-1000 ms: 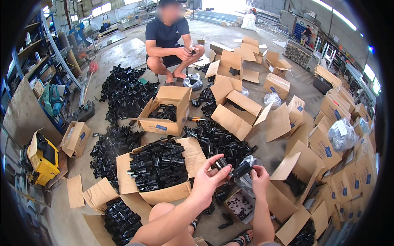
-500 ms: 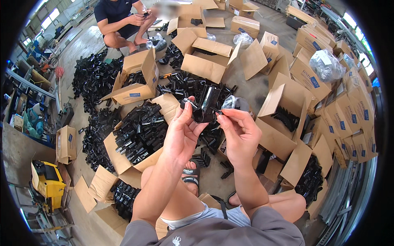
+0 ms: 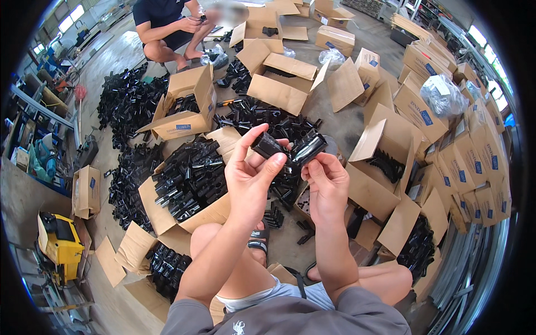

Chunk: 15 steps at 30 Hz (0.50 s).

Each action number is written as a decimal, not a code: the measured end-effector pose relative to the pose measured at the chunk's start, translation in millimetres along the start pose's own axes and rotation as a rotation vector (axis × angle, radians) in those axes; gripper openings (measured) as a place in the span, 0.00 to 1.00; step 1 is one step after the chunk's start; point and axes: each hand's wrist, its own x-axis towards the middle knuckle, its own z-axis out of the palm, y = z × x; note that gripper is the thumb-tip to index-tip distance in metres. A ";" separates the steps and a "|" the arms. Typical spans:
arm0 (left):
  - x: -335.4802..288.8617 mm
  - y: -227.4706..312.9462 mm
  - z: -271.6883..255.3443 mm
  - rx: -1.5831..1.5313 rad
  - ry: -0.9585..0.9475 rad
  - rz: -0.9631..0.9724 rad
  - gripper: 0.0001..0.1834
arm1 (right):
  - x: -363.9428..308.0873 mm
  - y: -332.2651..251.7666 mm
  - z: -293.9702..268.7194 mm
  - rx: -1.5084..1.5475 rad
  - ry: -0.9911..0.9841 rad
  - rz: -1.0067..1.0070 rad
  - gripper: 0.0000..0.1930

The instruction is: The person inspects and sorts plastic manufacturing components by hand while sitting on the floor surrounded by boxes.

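Note:
A glossy black tubular part (image 3: 309,147) is held up in front of me, its open end tilted to the upper right. My right hand (image 3: 328,187) pinches it from below between thumb and fingers. My left hand (image 3: 251,176) is closed round a shorter black cylindrical section (image 3: 267,144), thumb on the near side. The two black sections meet between my hands; whether they are one piece or two I cannot tell. Below and behind them lies a pile of similar black parts (image 3: 245,114).
An open carton (image 3: 204,219) full of black tubes stands at my left knee. Another open carton (image 3: 371,190) holds curved black parts on the right. Stacked cartons (image 3: 466,167) line the right side. A person (image 3: 159,28) crouches at the far left. A yellow machine (image 3: 62,248) stands at left.
The black part has been turned from upright to tilted, and now shows two sections side by side. My left fingers have shifted to wrap round the left section; my right hand now grips the right one.

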 end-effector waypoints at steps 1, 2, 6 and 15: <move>-0.7 -1.0 1.4 0.017 -0.017 0.034 0.31 | -1.0 1.9 -0.8 0.071 0.008 0.046 0.08; -0.6 -4.1 2.2 -0.020 -0.024 0.049 0.32 | -2.2 3.7 -1.6 0.142 0.017 0.092 0.07; -3.8 -3.7 4.7 0.069 -0.077 0.049 0.32 | -5.4 6.7 3.1 0.262 0.055 0.194 0.06; -1.8 -11.9 2.2 0.737 -0.213 0.260 0.27 | -17.1 2.9 10.3 0.212 0.162 0.241 0.10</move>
